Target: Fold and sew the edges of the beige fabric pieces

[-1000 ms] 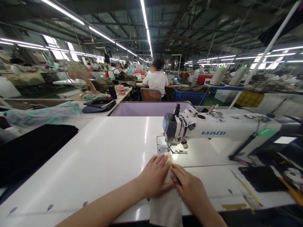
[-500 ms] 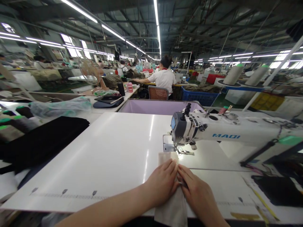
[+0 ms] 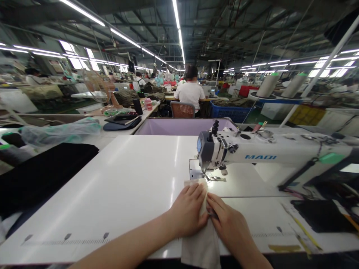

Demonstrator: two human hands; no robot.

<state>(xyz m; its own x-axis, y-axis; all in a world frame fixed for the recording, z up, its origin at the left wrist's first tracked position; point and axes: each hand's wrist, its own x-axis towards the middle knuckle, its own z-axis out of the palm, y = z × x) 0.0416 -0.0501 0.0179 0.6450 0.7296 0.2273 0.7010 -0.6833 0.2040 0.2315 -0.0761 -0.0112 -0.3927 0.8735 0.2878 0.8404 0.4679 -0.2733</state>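
Observation:
A narrow strip of pale cloth (image 3: 200,246) lies on the white sewing table, its far end just in front of the needle area of a sewing machine (image 3: 214,153). My left hand (image 3: 189,209) rests on top of the cloth, fingers together and pressing it down near that end. Beside it, my right hand (image 3: 228,220) pinches the right edge of the cloth, with a small dark thing partly hidden under its fingers. Both hands are close to the presser foot, without touching it.
Black fabric (image 3: 47,172) is piled at the left. A black piece (image 3: 322,216) and a yellow tape lie at the right. Behind the table stand a lilac bin (image 3: 168,127), a seated person (image 3: 190,93) and a blue crate (image 3: 230,111). Thread cones (image 3: 267,86) stand at the right.
The view has shifted slightly to the right. My left hand's fingers lie flatter and further forward on the cloth, a little apart from my right hand. The person ahead has drawn in an arm.

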